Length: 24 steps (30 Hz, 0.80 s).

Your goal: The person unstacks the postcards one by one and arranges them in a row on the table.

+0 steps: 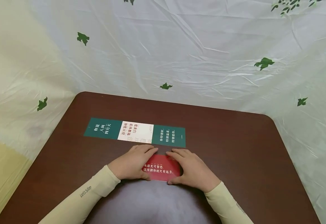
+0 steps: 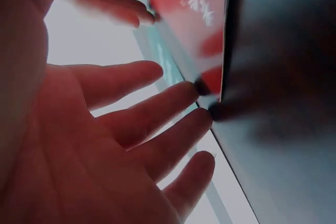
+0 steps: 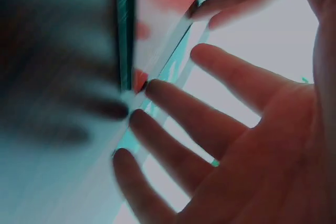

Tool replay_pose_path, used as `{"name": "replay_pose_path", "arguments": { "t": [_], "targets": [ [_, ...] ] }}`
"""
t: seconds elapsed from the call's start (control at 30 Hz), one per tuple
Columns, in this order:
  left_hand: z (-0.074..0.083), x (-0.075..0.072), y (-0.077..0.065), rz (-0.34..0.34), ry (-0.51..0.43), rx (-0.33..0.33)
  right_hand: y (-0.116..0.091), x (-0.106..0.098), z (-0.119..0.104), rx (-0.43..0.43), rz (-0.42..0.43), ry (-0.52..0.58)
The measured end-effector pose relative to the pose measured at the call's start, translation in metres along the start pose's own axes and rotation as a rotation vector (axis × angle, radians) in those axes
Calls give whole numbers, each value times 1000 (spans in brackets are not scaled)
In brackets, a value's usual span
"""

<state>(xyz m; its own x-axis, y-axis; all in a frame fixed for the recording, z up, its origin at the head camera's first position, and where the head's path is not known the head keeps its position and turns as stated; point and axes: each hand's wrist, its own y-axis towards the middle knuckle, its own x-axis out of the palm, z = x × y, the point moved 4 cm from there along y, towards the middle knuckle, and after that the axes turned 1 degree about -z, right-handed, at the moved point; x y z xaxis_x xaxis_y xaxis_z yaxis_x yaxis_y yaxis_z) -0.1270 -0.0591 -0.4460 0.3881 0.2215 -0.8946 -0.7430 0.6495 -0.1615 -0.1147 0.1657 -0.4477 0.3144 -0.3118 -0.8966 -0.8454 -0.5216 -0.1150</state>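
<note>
I have the left hand (image 1: 135, 161) and the right hand (image 1: 192, 168) on either side of a red card (image 1: 160, 169), which lies just below the centre of my head view and bears two lines of white Chinese characters. Both hands are open, fingers extended and spread in the wrist views, with the thumbs near the card's lower corners; how firmly either one bears on the card I can't tell. Above them, left of centre, I see three printed cards in a row, end to end: a green card (image 1: 102, 128) at left, a white card (image 1: 135, 132) in the middle and a second green card (image 1: 168, 136) at right. All lie on a dark brown table (image 1: 235, 161). Cream sleeves (image 1: 95, 186) come in from the lower edge, around a grey rounded shape (image 1: 151, 205). White cloth (image 1: 179, 46) with green bird shapes fills the upper frame.
</note>
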Motion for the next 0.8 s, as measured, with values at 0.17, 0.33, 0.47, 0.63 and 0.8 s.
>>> {"name": "replay_pose_path", "arguments": {
  "t": [0.17, 0.33, 0.47, 0.63, 0.8],
  "targets": [
    [7, 9, 0, -2, 38, 7, -7, 5, -12, 18, -19, -49],
    [10, 5, 0, -9, 44, -4, -8, 5, -19, 11, -24, -90],
    [10, 3, 2, -23, 24, -23, -7, 5, -20, 12, -32, -103],
    [11, 3, 3, -15, 33, -22, -7, 3, -20, 4, -23, -124],
    [12, 2, 3, 0, 26, 13, -6, 1, -19, -7, -17, -125]
  ]
}}
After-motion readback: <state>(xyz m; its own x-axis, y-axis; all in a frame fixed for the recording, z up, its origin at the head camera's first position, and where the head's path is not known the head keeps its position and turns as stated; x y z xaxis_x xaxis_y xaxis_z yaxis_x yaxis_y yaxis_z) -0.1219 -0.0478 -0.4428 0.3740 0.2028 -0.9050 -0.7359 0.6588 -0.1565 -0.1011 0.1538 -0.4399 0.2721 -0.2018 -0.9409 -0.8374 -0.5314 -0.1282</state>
